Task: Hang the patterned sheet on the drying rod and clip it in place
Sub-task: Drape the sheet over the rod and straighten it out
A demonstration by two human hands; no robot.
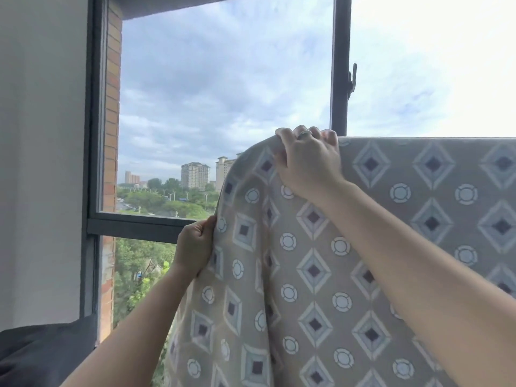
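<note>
Grey-beige cotton with diamonds and rings is filling the lower right of the view, in front of a tall window (223, 107). Starting at the left, a dark cushion-like shape (42, 350) is sitting in the corner. Next, the left hand (194, 248) is pinching the side edge of the patterned sheet (391, 233), fingers curled shut around the hem. Further right and higher, the right hand (307, 163) is gripping the top fold, fingers hooked over the crest where the cloth is draping over what is presumably the drying rod, hidden beneath it.

The sheet is already lying straight along its top edge to the right; this corner is sagging in a curve. To do the step well, the left hand should be drawing the edge outward and taut while the right is sliding the fold along, so both layers are hanging flat before any clip goes on. No clip is showing yet.
</note>
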